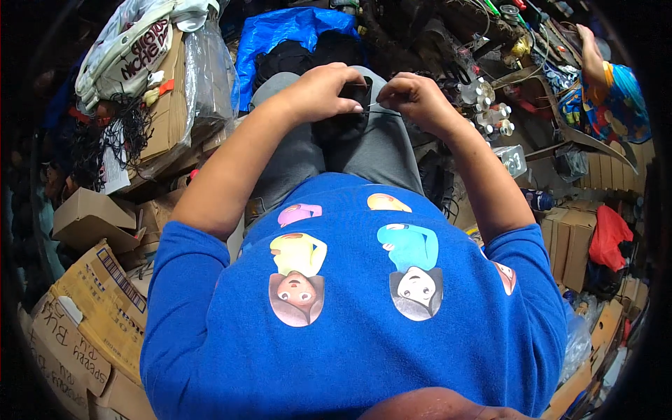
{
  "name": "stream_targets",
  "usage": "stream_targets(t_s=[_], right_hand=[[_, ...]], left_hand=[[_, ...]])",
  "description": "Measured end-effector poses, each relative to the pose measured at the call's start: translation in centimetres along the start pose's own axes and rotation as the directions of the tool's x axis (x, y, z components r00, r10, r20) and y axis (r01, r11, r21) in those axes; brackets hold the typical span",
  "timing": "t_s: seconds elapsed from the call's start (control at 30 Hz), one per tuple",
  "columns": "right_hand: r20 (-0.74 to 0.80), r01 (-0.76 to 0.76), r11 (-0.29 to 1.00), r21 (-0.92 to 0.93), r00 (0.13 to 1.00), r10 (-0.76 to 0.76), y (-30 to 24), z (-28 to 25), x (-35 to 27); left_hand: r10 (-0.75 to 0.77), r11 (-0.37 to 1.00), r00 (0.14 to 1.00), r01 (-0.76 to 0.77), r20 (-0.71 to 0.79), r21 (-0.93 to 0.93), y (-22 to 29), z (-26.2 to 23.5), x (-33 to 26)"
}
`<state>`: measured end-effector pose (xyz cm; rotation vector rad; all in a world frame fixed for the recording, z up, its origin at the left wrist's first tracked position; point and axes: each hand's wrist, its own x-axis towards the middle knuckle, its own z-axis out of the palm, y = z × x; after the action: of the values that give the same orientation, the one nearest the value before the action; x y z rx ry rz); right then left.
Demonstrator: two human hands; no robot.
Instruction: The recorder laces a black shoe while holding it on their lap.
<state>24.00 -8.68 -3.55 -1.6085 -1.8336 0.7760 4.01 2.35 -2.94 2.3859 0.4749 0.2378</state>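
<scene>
Over the lap, both hands meet at a small black piece of material (348, 112) that rests on the grey trousers (301, 150) just above the knees. The left hand (323, 89) closes over the upper left edge of the black piece, fingers curled down onto it and thumb tucked beneath, so the hand grips the piece. The right hand (414, 98) sits just beside it to the right, fingers pinched narrow on a thin needle (381, 110) that runs from the fingertips toward the black piece and touches its right edge. Both forearms come up from the lower edge along either side of a blue printed shirt (364, 308). Left of the lap stand stacked cardboard boxes (91, 294), and a clear plastic bag (206, 70) leans on the upper stack. A blue plastic sheet (280, 31) lies beyond the knees, with dark bundles on it. Right of the right hand, a cluster of small spools (490, 112) sits near the floor clutter. Farther right, another person's arm (595, 59) in a patterned sleeve reaches upward, well apart from the work. A red bag (609, 238) lies among brown boxes at the right.
</scene>
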Motion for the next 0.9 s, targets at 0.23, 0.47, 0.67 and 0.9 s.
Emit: stream_targets(t_s=[0.23, 0.47, 0.67, 0.9], right_hand=[[0.055, 0.049, 0.998, -0.040, 0.997, -0.047, -0.2, 0.5, 0.2], [-0.061, -0.059, 0.983, 0.176, 0.996, 0.071, 0.9, 3.3, -2.0], [-0.178, 0.017, 0.999, 0.031, 0.984, -0.011, -0.5, 3.7, -3.4], [0.116, 0.203, 0.740, -0.641, 0.979, -0.168, -5.3, 2.1, -1.9]], left_hand=[[-0.024, 0.998, 0.980, 0.034, 0.199, -0.048, -0.5, -0.6, 1.4], [-0.061, 0.882, 0.921, 0.230, 0.385, -0.412, -1.4, -0.3, 1.0], [0.022, 0.913, 0.897, 0.162, 0.442, -0.374, -1.7, -0.2, 0.9], [0.009, 0.968, 0.889, 0.108, 0.459, -0.229, -0.8, -0.5, 1.1]])
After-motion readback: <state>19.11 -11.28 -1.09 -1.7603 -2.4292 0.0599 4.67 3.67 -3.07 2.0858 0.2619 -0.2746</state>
